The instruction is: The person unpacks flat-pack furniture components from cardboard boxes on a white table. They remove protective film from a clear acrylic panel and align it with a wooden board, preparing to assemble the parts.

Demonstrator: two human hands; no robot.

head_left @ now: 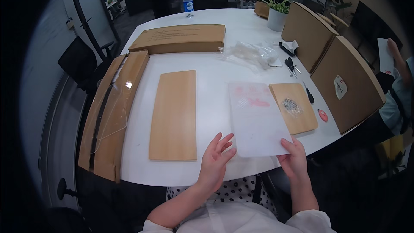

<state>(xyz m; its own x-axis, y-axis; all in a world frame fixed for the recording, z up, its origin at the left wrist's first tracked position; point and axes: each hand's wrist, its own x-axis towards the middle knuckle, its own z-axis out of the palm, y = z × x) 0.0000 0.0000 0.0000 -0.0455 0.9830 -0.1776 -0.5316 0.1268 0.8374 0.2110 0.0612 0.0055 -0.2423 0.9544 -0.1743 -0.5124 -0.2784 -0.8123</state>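
My right hand [294, 157] pinches the lower right corner of a white paper sheet [258, 125] with faint pinkish print, thumb on top. The sheet is held over the near part of the table. Beside its lower left edge is my left hand [217, 162], palm turned inward, fingers apart and holding nothing. A smaller wooden board [302, 121] lies partly hidden behind the sheet, and a clear bag of metal hardware [292, 107] rests on it. To the left, a long light-wood board [173, 116] lies flat on the white table [211, 103].
Flat cartons [181, 36] line the far and left sides, with clear film [113, 108] on the left one. Screwdrivers [291, 66], a red tool [322, 115], plastic wrapping [250, 55], a potted plant [277, 17] and a water bottle [188, 5] stand around. Upright cardboard [347, 82] blocks the right; a person's hand [396, 51] shows beyond.
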